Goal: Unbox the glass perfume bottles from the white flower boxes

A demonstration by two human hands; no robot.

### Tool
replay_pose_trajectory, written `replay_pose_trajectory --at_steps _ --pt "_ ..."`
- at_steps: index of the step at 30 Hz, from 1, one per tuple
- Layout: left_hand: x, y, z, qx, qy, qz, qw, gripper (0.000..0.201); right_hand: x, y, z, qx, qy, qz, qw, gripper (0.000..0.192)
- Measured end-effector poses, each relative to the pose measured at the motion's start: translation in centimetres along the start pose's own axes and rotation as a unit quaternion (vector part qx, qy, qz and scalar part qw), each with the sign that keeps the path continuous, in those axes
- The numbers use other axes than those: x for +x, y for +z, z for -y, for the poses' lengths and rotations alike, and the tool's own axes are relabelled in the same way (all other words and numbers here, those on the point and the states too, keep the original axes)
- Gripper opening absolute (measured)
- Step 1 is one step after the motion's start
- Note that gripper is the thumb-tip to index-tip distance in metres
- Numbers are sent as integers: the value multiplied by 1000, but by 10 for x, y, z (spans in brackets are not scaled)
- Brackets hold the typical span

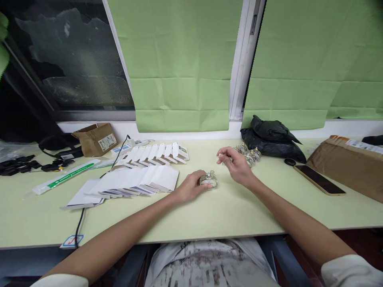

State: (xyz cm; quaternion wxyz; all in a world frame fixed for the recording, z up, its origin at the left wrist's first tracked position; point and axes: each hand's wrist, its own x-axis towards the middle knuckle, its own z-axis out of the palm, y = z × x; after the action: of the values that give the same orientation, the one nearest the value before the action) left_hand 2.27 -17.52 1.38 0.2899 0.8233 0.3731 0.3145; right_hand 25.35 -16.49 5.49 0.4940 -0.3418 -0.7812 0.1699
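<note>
My left hand [193,186] grips a small round silvery object [208,180] by its left side, low over the table. The object has a pale face and a knob-like top; its exact kind is hard to make out. My right hand [235,164] is raised to the right of it, with fingers curled together in a pinch. Something small and shiny may be between those fingers, but they hide it. Just behind my right hand lies a cluster of similar silvery objects [254,153] with some gold-coloured parts, partly covered by the hand.
Left of my hands are a row of open white boxes [152,153] and overlapping white flat pieces [143,179]. Farther left are a green-labelled plastic sleeve [67,175] and a cardboard box [98,140]. On the right lie a black bag [272,139], a phone [318,179] and a brown package [350,165].
</note>
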Motion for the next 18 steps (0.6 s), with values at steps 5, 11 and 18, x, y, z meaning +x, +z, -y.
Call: replay_pose_trajectory --at_steps 5,11,18 --pt "-1 1 -1 -7 -9 -5 1000 33 2 -9 -14 -54 11 18 998 21" --pt "-1 -1 -1 12 -4 -8 1000 33 -6 -5 -27 -102 -14 64 993 20" --pt "-1 -1 -2 12 -5 -2 1000 31 -11 -8 -40 -142 -4 121 982 21"
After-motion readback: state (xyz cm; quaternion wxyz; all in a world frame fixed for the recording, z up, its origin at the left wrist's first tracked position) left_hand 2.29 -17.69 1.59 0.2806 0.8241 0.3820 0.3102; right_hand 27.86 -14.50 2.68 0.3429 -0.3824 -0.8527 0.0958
